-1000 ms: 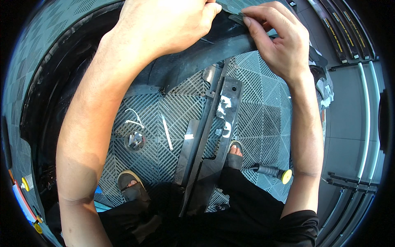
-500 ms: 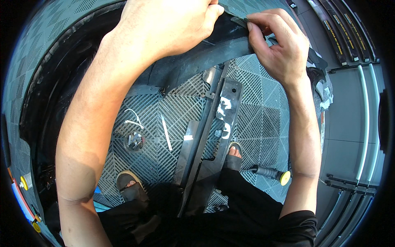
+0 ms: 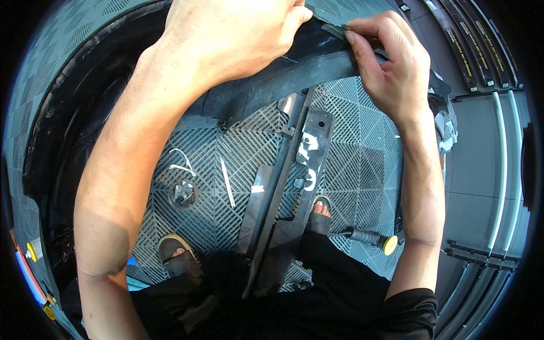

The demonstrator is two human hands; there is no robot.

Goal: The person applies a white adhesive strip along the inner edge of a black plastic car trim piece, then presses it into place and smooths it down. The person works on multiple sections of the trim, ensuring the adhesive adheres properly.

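A large curved black plastic car panel arcs across the top and down the left side. Over its far edge reaches my left hand, fingers curled together; what they grip, if anything, is hidden behind the hand. To its right, my right hand pinches a thin dark strip between thumb and forefinger at the panel's edge. Whether the strip is part of the panel, I cannot tell.
Below lie long black bracket-like parts, a white strip, white cord pieces and a round container of small pieces. A black power tool with a yellow disc lies by my foot. Long boxes and pale rods are at right.
My right hand has shifted slightly right with the dark strip still pinched, and the panel's right end reaches a little further right. My left hand has barely moved.
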